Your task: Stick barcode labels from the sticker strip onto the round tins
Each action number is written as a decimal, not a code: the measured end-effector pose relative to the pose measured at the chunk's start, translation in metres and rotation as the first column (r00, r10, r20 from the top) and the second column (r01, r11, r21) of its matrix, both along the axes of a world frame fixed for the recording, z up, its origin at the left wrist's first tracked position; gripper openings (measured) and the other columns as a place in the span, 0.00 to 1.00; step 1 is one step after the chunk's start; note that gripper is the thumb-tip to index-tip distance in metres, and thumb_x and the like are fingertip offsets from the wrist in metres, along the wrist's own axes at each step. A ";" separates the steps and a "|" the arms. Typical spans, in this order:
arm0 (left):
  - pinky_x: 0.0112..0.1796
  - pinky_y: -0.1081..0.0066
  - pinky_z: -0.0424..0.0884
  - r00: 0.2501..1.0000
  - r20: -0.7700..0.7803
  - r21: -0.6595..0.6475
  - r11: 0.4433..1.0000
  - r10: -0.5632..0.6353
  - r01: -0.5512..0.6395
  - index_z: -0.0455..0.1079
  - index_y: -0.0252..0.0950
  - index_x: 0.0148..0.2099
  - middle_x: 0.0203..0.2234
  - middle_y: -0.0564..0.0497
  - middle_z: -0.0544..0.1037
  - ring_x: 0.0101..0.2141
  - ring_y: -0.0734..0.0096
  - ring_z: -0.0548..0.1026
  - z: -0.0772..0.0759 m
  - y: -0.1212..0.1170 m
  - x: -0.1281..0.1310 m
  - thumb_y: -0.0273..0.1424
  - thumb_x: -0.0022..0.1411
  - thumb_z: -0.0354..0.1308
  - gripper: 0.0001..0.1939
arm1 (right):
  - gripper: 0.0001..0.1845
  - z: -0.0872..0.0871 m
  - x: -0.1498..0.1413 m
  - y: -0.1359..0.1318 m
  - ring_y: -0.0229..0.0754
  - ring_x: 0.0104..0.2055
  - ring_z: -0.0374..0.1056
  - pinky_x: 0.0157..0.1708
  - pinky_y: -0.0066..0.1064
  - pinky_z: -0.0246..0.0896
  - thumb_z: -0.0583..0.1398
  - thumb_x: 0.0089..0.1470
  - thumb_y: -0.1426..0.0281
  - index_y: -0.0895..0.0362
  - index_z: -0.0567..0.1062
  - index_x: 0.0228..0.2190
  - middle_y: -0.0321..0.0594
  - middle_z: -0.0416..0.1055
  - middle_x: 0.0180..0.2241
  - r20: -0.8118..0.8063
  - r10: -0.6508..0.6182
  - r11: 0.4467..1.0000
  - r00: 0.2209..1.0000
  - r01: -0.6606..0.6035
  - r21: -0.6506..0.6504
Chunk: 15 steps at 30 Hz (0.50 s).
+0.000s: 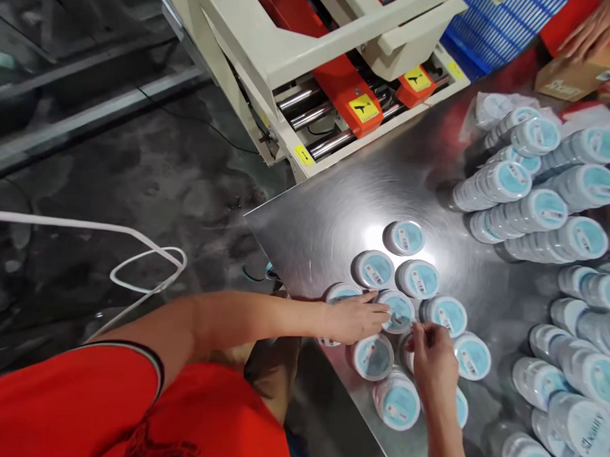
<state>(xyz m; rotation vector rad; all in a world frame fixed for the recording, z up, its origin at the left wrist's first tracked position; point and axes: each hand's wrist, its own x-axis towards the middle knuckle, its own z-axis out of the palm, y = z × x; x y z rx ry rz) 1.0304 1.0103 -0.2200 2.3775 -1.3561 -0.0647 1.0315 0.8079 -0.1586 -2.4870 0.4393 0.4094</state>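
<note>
Several round white jars with light blue labels, one of them a jar [397, 312] between my hands, stand in a cluster near the steel table's corner. My left hand [349, 319] reaches across from the left, its fingers stretched out and resting on that jar's top. Beside the same jar, at its right rim, my right hand [434, 360] has thumb and forefinger pinched together; what is between them is too small to make out. A jar [373, 357] sits just below my left hand. Part of another jar [408, 352] is hidden behind my right hand.
Stacks of similar jars [560, 217] fill the table's right side. Beyond the steel table [325, 222] stands a roller machine [333, 123] with orange guards. At top right a co-worker's hand [592, 32] is over a brown box [565, 81], near a blue basket [507, 25].
</note>
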 end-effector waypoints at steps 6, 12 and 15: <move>0.64 0.47 0.60 1.000 -0.020 0.048 0.999 -0.016 0.016 0.78 0.34 0.46 0.59 0.41 0.73 0.64 0.52 0.65 0.007 0.001 0.000 0.27 0.62 0.61 0.10 | 0.21 -0.018 0.005 -0.002 0.43 0.26 0.71 0.30 0.35 0.62 0.57 0.50 0.46 0.52 0.68 0.31 0.37 0.75 0.26 -0.078 0.072 0.997 0.994 -0.070 0.039; 0.65 0.48 0.58 0.999 -0.047 0.071 0.997 -0.008 0.012 0.79 0.34 0.44 0.61 0.41 0.72 0.65 0.53 0.63 0.007 0.001 -0.001 0.26 0.61 0.60 0.10 | 0.20 -0.019 0.002 0.002 0.44 0.28 0.71 0.30 0.34 0.61 0.56 0.51 0.48 0.52 0.69 0.31 0.39 0.76 0.27 -0.013 0.112 0.994 0.994 -0.112 -0.009; 0.65 0.48 0.57 0.998 -0.063 0.039 0.999 -0.008 0.011 0.79 0.31 0.44 0.61 0.40 0.71 0.65 0.53 0.63 0.006 0.000 -0.001 0.24 0.63 0.56 0.11 | 0.23 -0.018 0.002 0.004 0.45 0.28 0.71 0.30 0.35 0.60 0.57 0.48 0.45 0.52 0.68 0.31 0.39 0.76 0.27 0.003 0.130 0.991 0.992 -0.129 -0.041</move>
